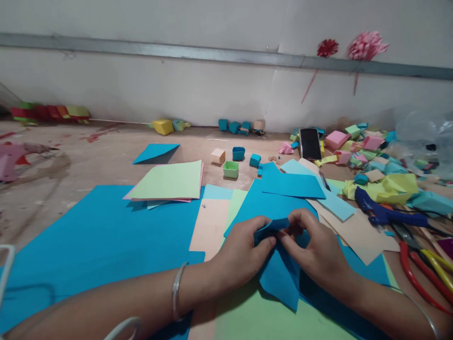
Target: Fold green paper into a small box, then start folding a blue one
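Note:
A folded blue paper [281,274] is held between both hands, its lower part hanging down in a point. My left hand [244,250] pinches the paper's left upper edge between thumb and fingers. Opposite it, my right hand [314,248] grips the upper right edge, thumb and index finger close together. Beneath the hands lie large sheets, a blue one [141,231] to the left and a light green one [255,311] at the front.
Beyond the sheets stand a small green paper box [230,169] and a blue one [238,153]. Pliers [412,255], a blue glue gun [385,213], a phone [310,144] and paper scraps lie right. A pink glue gun [12,158] is far left.

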Demonstrator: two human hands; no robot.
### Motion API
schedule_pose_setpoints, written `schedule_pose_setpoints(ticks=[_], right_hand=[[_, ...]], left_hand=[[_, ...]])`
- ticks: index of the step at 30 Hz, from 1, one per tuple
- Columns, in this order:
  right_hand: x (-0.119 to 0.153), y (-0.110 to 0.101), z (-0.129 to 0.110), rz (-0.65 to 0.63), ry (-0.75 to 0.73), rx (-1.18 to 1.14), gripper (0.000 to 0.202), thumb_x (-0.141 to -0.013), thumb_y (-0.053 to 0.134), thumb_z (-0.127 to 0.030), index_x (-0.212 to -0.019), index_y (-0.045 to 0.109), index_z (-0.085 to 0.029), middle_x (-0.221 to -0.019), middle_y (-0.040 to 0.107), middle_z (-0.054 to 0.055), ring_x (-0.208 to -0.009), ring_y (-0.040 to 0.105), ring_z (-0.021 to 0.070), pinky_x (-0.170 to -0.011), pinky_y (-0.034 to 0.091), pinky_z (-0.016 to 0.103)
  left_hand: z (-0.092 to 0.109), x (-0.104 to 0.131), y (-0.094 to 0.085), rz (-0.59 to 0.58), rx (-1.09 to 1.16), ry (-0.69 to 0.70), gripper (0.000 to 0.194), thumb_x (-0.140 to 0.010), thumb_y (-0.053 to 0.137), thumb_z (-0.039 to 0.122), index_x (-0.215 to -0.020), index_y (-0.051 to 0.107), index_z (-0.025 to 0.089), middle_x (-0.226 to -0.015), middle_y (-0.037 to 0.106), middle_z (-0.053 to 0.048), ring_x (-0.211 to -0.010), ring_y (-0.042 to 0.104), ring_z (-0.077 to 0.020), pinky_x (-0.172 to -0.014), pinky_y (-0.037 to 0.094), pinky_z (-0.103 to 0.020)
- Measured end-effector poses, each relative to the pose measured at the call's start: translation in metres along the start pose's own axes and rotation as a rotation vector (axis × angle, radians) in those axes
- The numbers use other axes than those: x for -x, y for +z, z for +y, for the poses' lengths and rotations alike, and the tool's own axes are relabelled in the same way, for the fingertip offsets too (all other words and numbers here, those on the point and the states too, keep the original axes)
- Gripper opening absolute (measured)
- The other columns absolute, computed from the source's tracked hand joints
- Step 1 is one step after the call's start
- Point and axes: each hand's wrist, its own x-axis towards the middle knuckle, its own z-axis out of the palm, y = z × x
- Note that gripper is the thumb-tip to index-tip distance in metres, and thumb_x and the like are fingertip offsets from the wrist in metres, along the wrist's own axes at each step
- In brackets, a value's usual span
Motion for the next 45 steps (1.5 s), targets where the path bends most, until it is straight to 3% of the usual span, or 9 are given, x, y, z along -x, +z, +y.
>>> schedule_pose_setpoints(ticks=[4, 8, 12, 17, 20, 24, 35, 41, 45], right_hand=[[-0.002, -0.001, -0.002, -0.082, 0.024, -0.068, 0.004, -0.084, 0.056, -0.019, -0.084, 0.052, -0.021, -0.078, 0.055, -0.001, -0.069, 0.052, 0.0128, -0.062, 0.043, 0.024], [-0.002, -0.003, -0.003, -0.161, 0.082, -0.126, 0.004, -0.083, 0.055, -0.019, -0.086, 0.055, -0.021, -0.081, 0.056, 0.000, -0.073, 0.052, 0.0135, -0.065, 0.042, 0.026], [-0.001, -0.003, -0.004, -0.223, 0.112, -0.166, 0.009, -0.080, 0.053, -0.014, -0.083, 0.057, -0.022, -0.081, 0.058, -0.001, -0.074, 0.054, 0.0139, -0.066, 0.041, 0.026], [-0.003, -0.003, 0.000, -0.160, 0.100, -0.137, 0.009, -0.085, 0.052, -0.023, -0.080, 0.058, -0.020, -0.079, 0.058, 0.001, -0.075, 0.054, 0.0156, -0.066, 0.042, 0.028], [-0.007, -0.003, 0.003, -0.072, 0.196, -0.128, 0.015, -0.087, 0.052, -0.031, -0.080, 0.058, -0.019, -0.075, 0.059, 0.001, -0.067, 0.054, 0.0147, -0.059, 0.042, 0.027], [-0.011, -0.004, 0.007, -0.033, 0.266, -0.155, 0.019, -0.086, 0.053, -0.036, -0.080, 0.057, -0.019, -0.066, 0.056, -0.002, -0.057, 0.049, 0.0125, -0.051, 0.039, 0.026], [-0.011, -0.002, 0.009, -0.059, 0.215, -0.191, 0.011, -0.084, 0.050, -0.026, -0.074, 0.051, -0.020, -0.060, 0.046, -0.005, -0.055, 0.042, 0.0108, -0.050, 0.034, 0.023], [-0.007, 0.000, 0.008, -0.098, 0.095, -0.126, 0.007, -0.082, 0.057, -0.024, -0.087, 0.059, -0.020, -0.079, 0.061, 0.001, -0.069, 0.056, 0.0145, -0.061, 0.044, 0.025], [-0.008, -0.003, 0.006, -0.097, 0.044, -0.105, 0.007, -0.083, 0.060, -0.028, -0.083, 0.061, -0.021, -0.080, 0.064, 0.002, -0.072, 0.058, 0.0157, -0.062, 0.045, 0.026]], left_hand=[[0.003, 0.000, -0.001, 0.037, 0.010, 0.026, 0.010, -0.086, 0.057, 0.022, -0.093, 0.064, 0.020, -0.098, 0.066, -0.002, -0.092, 0.058, -0.0194, -0.082, 0.043, -0.032], [0.004, 0.001, -0.002, 0.106, -0.065, -0.022, 0.011, -0.083, 0.058, 0.020, -0.094, 0.058, 0.019, -0.094, 0.065, -0.002, -0.085, 0.057, -0.0191, -0.074, 0.043, -0.032], [0.002, 0.000, -0.003, 0.070, -0.058, 0.011, 0.014, -0.077, 0.053, 0.009, -0.085, 0.058, 0.020, -0.085, 0.064, 0.001, -0.079, 0.057, -0.0163, -0.071, 0.043, -0.029], [0.004, -0.002, -0.004, 0.066, 0.017, 0.024, 0.014, -0.083, 0.057, 0.018, -0.096, 0.058, 0.021, -0.097, 0.063, -0.001, -0.089, 0.057, -0.0169, -0.077, 0.045, -0.030], [0.005, -0.002, -0.005, 0.111, 0.090, -0.047, 0.025, -0.082, 0.061, 0.026, -0.104, 0.052, 0.020, -0.100, 0.059, -0.004, -0.087, 0.055, -0.0178, -0.066, 0.046, -0.028], [0.003, -0.003, -0.005, 0.111, 0.189, -0.056, 0.018, -0.084, 0.059, 0.026, -0.099, 0.051, 0.020, -0.094, 0.058, -0.004, -0.081, 0.054, -0.0161, -0.063, 0.045, -0.026], [0.006, -0.001, -0.002, 0.064, 0.107, 0.002, 0.018, -0.082, 0.063, 0.022, -0.099, 0.060, 0.020, -0.106, 0.058, -0.007, -0.097, 0.058, -0.0202, -0.078, 0.050, -0.031], [0.002, -0.007, -0.006, 0.077, 0.096, 0.049, 0.015, -0.082, 0.066, 0.027, -0.095, 0.064, 0.019, -0.103, 0.061, -0.006, -0.096, 0.058, -0.0198, -0.085, 0.049, -0.032], [0.001, -0.008, -0.006, 0.046, 0.210, 0.008, 0.019, -0.092, 0.052, 0.034, -0.091, 0.064, 0.018, -0.093, 0.061, -0.005, -0.088, 0.057, -0.0178, -0.082, 0.048, -0.033]])
